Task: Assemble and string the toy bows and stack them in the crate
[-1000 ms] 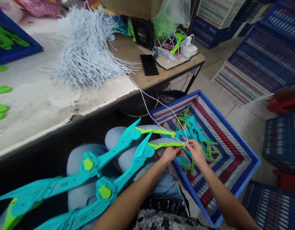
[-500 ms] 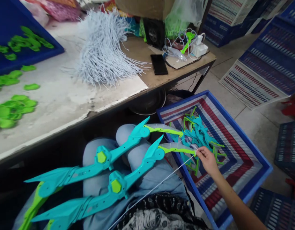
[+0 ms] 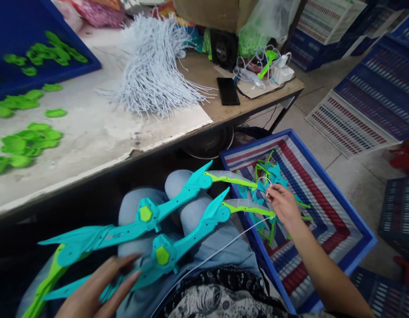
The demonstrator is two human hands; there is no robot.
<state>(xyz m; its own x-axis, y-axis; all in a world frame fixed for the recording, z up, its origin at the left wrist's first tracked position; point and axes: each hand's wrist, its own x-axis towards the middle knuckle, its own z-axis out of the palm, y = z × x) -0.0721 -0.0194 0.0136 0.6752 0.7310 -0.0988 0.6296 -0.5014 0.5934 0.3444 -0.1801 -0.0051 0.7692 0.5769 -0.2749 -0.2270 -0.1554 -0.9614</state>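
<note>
Two turquoise and lime-green toy bows lie side by side across my lap: the far bow [image 3: 128, 236] and the near bow [image 3: 206, 218]. A white string [image 3: 220, 254] runs from the near bow's right tip down toward my waist. My right hand [image 3: 284, 205] pinches the end of a white cord [image 3: 265, 179], which curves in a small loop beside the far bow's right tip. My left hand [image 3: 101, 287] is over the near bow's left part, fingers apart and slightly blurred; whether it touches the bow I cannot tell.
A blue-rimmed crate [image 3: 340, 201] with more bow parts stands at my right. On the worktable [image 3: 101, 128] lie a bundle of white cords [image 3: 158, 70], green plastic pieces [image 3: 28, 141], a phone [image 3: 228, 91] and a blue tray [image 3: 58, 26]. More crates [image 3: 373, 88] stand on the floor.
My right hand has moved up from the near bow's tip to the far bow's tip and now holds a looped cord. My left hand has come into view at the lower left.
</note>
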